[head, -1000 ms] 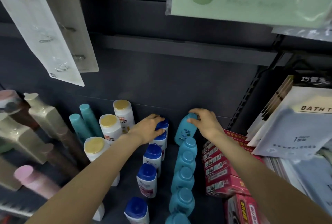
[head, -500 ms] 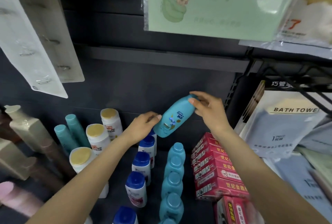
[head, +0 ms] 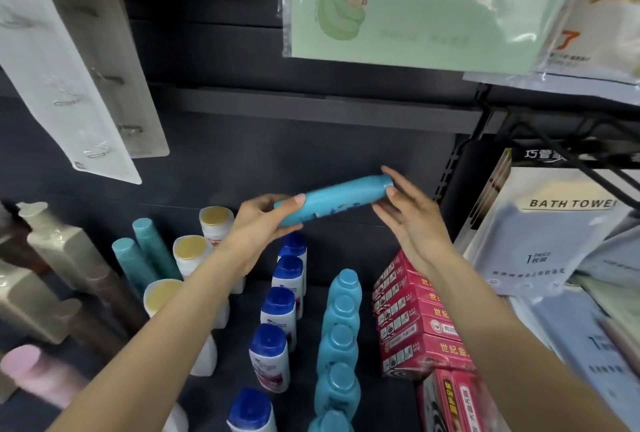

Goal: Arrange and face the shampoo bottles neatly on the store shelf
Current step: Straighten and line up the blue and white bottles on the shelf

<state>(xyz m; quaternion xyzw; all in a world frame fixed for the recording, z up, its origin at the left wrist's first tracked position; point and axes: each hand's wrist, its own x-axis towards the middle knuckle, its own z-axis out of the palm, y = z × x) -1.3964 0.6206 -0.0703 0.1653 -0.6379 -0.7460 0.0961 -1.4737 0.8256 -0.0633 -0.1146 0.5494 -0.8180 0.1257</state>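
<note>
Teal plastic marks the shampoo bottle point(head: 334, 199) held in mid-air above the dark shelf point(head: 346, 248), lying nearly sideways with its cap end up to the right and its base down to the left. The left hand point(head: 263, 223) grips the base end, its thumb laid across the top and its fingers curled underneath. The right hand point(head: 408, 220) meets the cap end, its fingers point(head: 393, 175) fairly straight, the tips touching the cap from above and the thumb touching from below. Beneath the held bottle, a row of matching teal bottles point(head: 341, 334) stands upright, running from the back of the shelf toward the front. Just to its left runs a row of white bottles with blue caps point(head: 280, 314), and farther left stand white bottles with gold caps point(head: 190, 251). Red boxes point(head: 412, 320) are stacked just right of the teal row.
</note>
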